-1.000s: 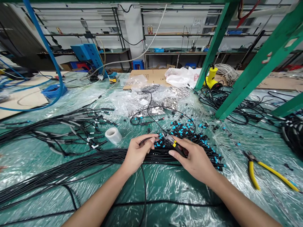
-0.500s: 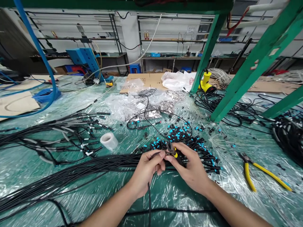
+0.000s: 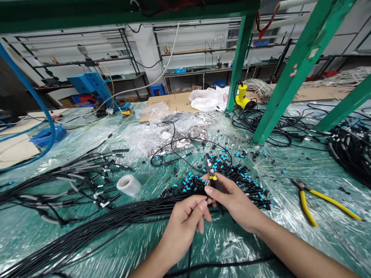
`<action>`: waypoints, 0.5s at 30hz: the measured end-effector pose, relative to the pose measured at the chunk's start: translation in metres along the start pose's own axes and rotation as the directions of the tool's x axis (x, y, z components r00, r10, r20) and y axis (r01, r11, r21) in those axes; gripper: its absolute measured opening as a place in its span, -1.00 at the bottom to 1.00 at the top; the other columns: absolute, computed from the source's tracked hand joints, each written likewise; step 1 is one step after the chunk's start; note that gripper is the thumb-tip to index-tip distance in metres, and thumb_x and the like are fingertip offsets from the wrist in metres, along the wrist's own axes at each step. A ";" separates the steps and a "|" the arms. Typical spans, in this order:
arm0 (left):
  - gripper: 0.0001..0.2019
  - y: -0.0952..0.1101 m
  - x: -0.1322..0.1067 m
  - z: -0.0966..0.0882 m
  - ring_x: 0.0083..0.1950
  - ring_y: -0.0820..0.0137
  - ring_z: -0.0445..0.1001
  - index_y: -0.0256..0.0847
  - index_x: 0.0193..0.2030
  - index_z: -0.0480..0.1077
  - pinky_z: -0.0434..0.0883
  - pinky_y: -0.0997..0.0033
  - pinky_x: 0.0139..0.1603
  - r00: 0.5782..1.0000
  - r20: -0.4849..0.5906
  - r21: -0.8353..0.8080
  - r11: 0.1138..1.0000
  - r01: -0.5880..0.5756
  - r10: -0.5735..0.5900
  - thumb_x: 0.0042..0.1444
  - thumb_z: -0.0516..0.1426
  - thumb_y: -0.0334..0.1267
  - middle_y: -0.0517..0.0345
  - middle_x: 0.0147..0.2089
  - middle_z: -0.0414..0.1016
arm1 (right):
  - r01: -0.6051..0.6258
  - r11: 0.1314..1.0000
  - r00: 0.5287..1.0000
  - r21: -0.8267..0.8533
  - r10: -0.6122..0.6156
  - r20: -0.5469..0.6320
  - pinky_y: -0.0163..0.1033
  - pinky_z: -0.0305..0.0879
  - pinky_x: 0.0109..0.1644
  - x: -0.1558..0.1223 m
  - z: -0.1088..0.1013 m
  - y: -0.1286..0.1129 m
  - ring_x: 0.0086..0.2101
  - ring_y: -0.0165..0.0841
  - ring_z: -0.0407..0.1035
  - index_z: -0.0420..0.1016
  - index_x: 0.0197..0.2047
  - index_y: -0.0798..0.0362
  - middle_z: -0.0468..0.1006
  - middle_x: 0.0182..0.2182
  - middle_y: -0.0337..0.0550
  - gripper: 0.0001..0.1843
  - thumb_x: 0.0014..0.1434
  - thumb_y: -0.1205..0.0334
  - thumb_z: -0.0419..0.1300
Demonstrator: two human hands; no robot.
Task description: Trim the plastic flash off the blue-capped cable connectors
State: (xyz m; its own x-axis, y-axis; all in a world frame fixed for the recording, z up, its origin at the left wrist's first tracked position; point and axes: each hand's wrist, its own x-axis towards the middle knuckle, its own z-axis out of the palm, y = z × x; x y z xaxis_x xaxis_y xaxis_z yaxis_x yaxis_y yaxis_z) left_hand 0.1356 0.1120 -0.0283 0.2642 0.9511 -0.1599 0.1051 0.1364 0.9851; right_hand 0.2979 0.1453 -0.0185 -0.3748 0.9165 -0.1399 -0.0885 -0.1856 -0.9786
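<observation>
The grip of the right hand (image 3: 236, 202) is closed around small wire cutters (image 3: 211, 175) with yellow and black handles, their tips up. The left hand (image 3: 182, 229) pinches the ends of long black cables (image 3: 116, 210). Both hands are over the cables, just in front of a heap of blue-tipped connectors (image 3: 228, 173) on the plastic-covered desk (image 3: 333, 239). Yellow pliers (image 3: 307, 204) lie to the right.

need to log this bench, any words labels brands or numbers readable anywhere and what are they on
No text can be read clearly in this view.
Cardboard sheet: faint printing, too small to read.
White tags on the black cables: too small to tell whether they are marked.
White label in the clear plastic bag: too blurred to read.
</observation>
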 end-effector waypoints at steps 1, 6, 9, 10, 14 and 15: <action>-0.64 0.001 0.000 0.001 -0.60 0.64 0.24 -0.30 -0.31 0.44 0.18 0.57 -0.49 1.000 0.012 -0.052 0.998 0.021 -0.021 0.23 0.04 -0.02 0.21 -0.48 0.42 | -0.034 0.999 0.999 0.019 0.034 0.008 -0.37 0.24 -0.30 0.000 -0.001 -0.001 -0.37 -0.49 0.29 0.30 0.09 -0.04 0.35 -0.36 -0.32 -0.52 0.19 -0.06 0.22; -0.68 0.004 0.008 -0.006 -0.66 0.68 0.18 -0.30 -0.12 0.41 0.09 0.60 -0.56 0.993 -0.087 -0.281 0.958 0.053 -0.081 0.20 0.09 -0.05 0.27 -0.50 0.36 | 0.130 0.895 0.972 -0.427 -0.199 -0.121 -0.22 0.29 -0.13 0.004 -0.013 -0.001 -0.27 -0.40 0.32 0.32 0.11 -0.09 0.43 -0.25 -0.24 -0.57 0.26 -0.10 0.10; -0.67 0.006 0.012 -0.019 -0.66 0.70 0.14 -0.29 -0.05 0.38 0.02 0.62 -0.59 0.979 -0.185 -0.343 0.939 0.017 -0.085 0.19 0.12 -0.08 0.31 -0.51 0.33 | 0.207 0.508 0.901 -0.836 -0.432 -0.040 -0.09 0.25 0.04 0.005 -0.021 0.000 -0.09 -0.29 0.30 0.27 0.19 -0.20 0.43 -0.06 -0.21 -0.58 0.28 0.00 0.10; -0.67 0.007 0.013 -0.023 -0.67 0.70 0.13 -0.29 -0.03 0.37 0.00 0.62 -0.60 0.976 -0.202 -0.349 0.937 0.004 -0.080 0.19 0.12 -0.08 0.31 -0.52 0.33 | 0.213 0.376 0.886 -0.902 -0.463 0.016 -0.05 0.23 0.05 0.005 -0.022 0.000 -0.07 -0.26 0.29 0.24 0.21 -0.23 0.42 -0.04 -0.21 -0.56 0.28 0.03 0.09; -0.69 0.009 0.014 -0.032 -0.69 0.72 0.08 -0.32 -0.09 0.39 -0.05 0.63 -0.61 0.970 -0.239 -0.313 0.949 -0.025 -0.053 0.18 0.13 -0.10 0.33 -0.58 0.30 | 0.236 0.076 0.847 -0.969 -0.505 0.167 -0.02 0.21 0.05 0.006 -0.021 0.004 -0.07 -0.23 0.25 0.21 0.26 -0.25 0.41 -0.04 -0.18 -0.53 0.29 0.12 0.09; -0.69 0.010 0.014 -0.033 -0.70 0.72 0.06 -0.32 -0.11 0.40 -0.06 0.63 -0.62 0.968 -0.245 -0.291 0.956 -0.026 -0.048 0.17 0.14 -0.10 0.33 -0.60 0.29 | 0.241 0.043 0.838 -0.970 -0.514 0.185 -0.03 0.21 0.04 0.006 -0.020 0.005 -0.07 -0.24 0.25 0.22 0.26 -0.24 0.41 -0.04 -0.17 -0.53 0.29 0.13 0.09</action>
State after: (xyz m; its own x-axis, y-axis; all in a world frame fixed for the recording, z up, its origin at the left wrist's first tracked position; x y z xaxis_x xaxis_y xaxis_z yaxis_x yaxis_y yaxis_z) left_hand 0.1086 0.1354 -0.0190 0.0161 0.9823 -0.1867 -0.1856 0.1864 0.9648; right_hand 0.3141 0.1569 -0.0271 -0.4395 0.7974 0.4134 0.8009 0.5563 -0.2215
